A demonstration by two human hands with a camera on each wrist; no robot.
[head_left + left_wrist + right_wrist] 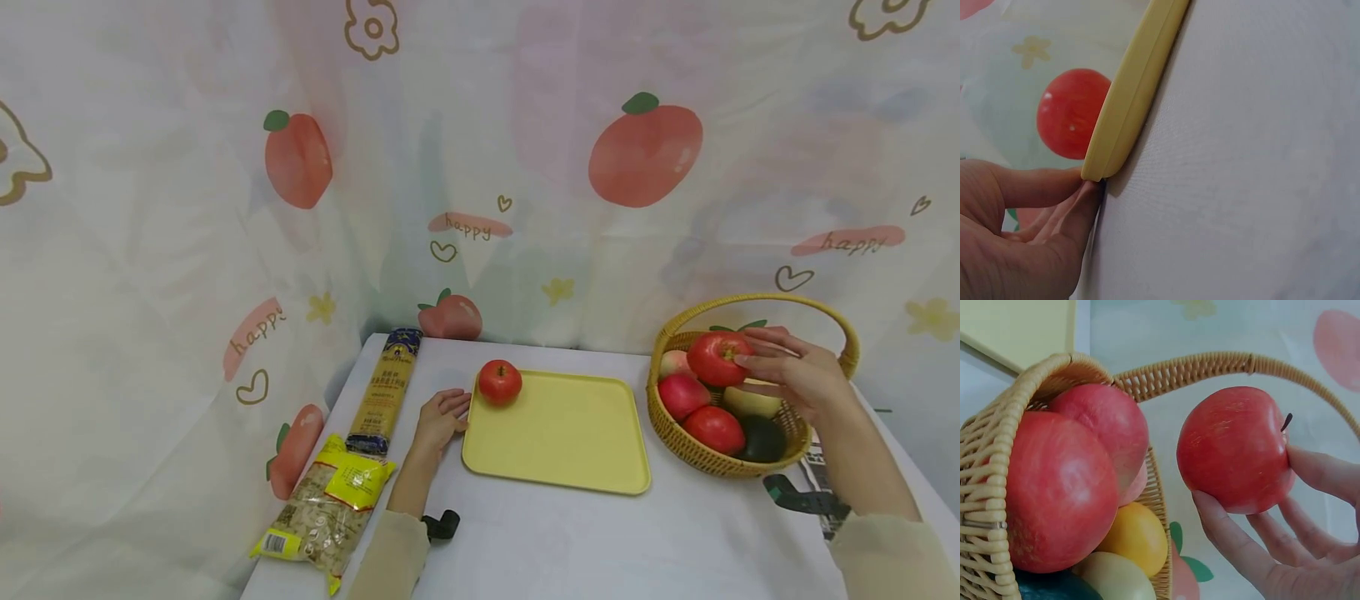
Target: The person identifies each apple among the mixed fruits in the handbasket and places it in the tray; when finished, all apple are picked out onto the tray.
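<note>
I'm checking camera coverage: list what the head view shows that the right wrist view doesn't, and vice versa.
Only the head view shows the left grip at the tray's edge, the red fruit on the tray, the long pasta packet and the yellow-trimmed bag.

Only the right wrist view plainly shows a yellow-orange fruit.

Both share the right grip holding a red apple, the wicker basket, and at least part of the tray.
</note>
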